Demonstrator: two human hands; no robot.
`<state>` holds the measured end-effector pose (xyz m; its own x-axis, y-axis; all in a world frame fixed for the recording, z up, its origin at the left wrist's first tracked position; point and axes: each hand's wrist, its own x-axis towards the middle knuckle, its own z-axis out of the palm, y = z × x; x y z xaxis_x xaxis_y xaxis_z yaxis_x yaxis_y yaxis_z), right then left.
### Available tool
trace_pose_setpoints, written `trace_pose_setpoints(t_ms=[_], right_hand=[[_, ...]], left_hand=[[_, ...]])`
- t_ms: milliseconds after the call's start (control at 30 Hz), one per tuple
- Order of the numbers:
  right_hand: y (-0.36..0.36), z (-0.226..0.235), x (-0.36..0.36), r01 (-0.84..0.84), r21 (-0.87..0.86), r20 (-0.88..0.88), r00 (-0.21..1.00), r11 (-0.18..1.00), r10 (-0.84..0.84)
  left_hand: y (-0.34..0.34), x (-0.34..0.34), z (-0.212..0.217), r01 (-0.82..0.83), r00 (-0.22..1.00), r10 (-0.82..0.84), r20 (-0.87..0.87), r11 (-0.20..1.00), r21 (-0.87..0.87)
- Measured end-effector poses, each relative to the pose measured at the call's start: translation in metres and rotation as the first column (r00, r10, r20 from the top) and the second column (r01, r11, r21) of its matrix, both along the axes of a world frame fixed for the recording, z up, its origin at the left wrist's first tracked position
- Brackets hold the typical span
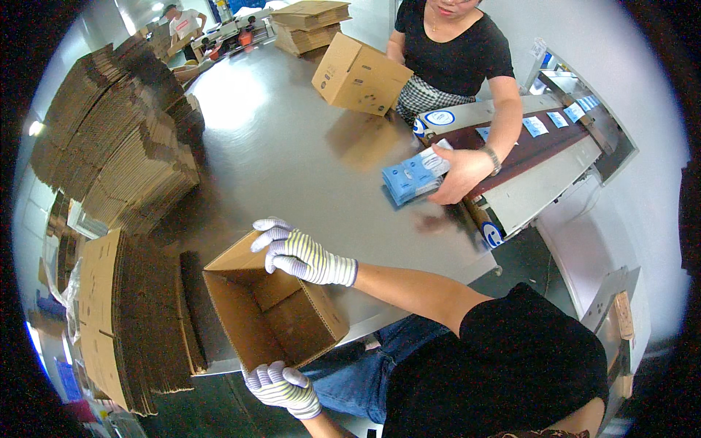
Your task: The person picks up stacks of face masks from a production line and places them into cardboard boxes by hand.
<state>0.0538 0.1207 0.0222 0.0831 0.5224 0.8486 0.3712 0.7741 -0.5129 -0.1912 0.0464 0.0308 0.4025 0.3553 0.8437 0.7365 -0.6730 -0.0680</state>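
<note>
An open, empty cardboard box (292, 325) is tilted at the near edge of the metal table, its inside facing up. My right hand (310, 257), in a striped knit glove, has its fingers bent over the far rim and flap. At the lower near rim, my left hand (283, 388), gloved the same way, grips the box wall, with part of its fingers hidden. Across the table, a co-worker's bare hand (467, 174) rests on a stack of blue and white packets (415, 175). The co-worker's other arm is behind a second cardboard box (361, 74).
Tall stacks of flattened cartons (139, 139) fill the left side, with more cartons (135, 321) standing nearer. A conveyor (526, 157) carrying blue packets meets the table's right side. Folded cartons (310, 25) lie at the back. The metal table (255, 171) lies between them.
</note>
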Motion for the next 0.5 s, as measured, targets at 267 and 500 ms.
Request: trace_pose_setpoints(t_ms=[267,500], right_hand=[[-0.0027,-0.0042,0.0049,0.005,-0.019,0.009,1.0,1.0,-0.005],[-0.0046,-0.0011,0.0046,0.054,0.024,-0.023,0.998,0.998,-0.053]], left_hand=[[-0.0011,0.0017,-0.0034,0.002,1.0,-0.002,-0.002,1.0,-0.028],[0.0006,0.0055,0.0012,0.04,0.999,-0.04,-0.019,0.999,0.015]])
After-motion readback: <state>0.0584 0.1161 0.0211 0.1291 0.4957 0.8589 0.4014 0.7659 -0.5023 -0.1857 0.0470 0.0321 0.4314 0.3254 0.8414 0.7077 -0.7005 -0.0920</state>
